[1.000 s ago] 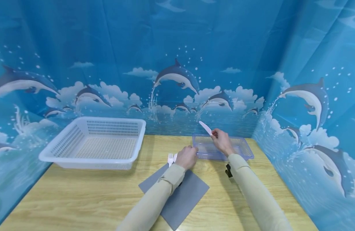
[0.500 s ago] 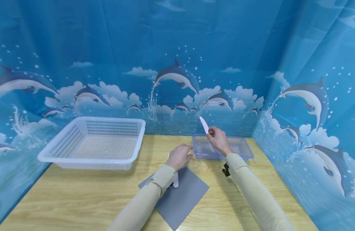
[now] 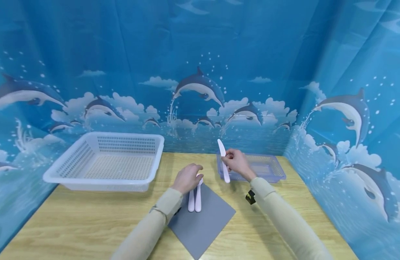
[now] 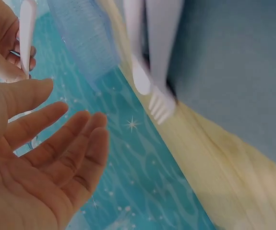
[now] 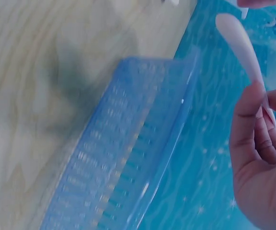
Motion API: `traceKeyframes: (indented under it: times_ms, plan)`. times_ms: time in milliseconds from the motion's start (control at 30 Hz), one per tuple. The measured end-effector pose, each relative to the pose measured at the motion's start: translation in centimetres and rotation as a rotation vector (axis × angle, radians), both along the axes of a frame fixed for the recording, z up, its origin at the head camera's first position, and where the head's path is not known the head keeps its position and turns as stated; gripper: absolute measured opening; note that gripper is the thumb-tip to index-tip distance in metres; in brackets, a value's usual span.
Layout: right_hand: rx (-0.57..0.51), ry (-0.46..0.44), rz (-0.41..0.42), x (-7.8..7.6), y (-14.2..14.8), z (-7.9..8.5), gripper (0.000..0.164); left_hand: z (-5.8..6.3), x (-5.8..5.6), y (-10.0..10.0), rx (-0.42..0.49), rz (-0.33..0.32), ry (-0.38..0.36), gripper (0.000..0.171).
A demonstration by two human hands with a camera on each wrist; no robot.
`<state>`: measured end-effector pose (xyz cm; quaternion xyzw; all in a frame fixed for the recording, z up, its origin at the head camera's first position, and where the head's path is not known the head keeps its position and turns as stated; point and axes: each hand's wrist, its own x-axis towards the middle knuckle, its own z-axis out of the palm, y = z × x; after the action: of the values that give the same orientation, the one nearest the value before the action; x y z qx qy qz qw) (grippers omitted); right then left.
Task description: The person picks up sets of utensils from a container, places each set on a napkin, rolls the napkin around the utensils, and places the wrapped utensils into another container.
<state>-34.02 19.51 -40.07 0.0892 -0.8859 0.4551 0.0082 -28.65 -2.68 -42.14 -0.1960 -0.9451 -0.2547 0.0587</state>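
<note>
In the head view my right hand [image 3: 238, 162] pinches a pale plastic knife [image 3: 226, 175] between thumb and fingers. The knife stands nearly upright in front of the left end of a translucent purple basket [image 3: 268, 178]. My left hand [image 3: 187, 177] is over the far corner of a grey square mat [image 3: 213, 220], holding nothing; the left wrist view shows its fingers [image 4: 56, 148] spread and relaxed. A pale spoon [image 3: 198, 198] and a fork [image 4: 161, 109] lie side by side on the mat, their handles toward me. My left hand partly hides the fork in the head view.
A large white perforated basket [image 3: 102, 183] stands at the back left of the wood-grain table [image 3: 89, 224]. A blue curtain [image 3: 148, 47] with dolphins encloses the table's back and sides.
My left hand has drawn back to the left, uncovering the spoon and fork handles. My right hand has moved left and toward me with the knife, which is now more upright.
</note>
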Motion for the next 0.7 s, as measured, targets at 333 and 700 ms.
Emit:
traceKeyframes:
  times_ms: [333, 700]
  plan:
    - [-0.101, -0.129, 0.052, 1.4, -2.5, -1.5, 0.020, -0.8, 0.4, -1.8, -0.006, 0.012, 0.007, 0.027]
    - [-0.133, -0.303, 0.147, 3.2, -4.5, -4.0, 0.029, -2.0, 1.2, -3.2, -0.012, -0.022, 0.036, 0.023]
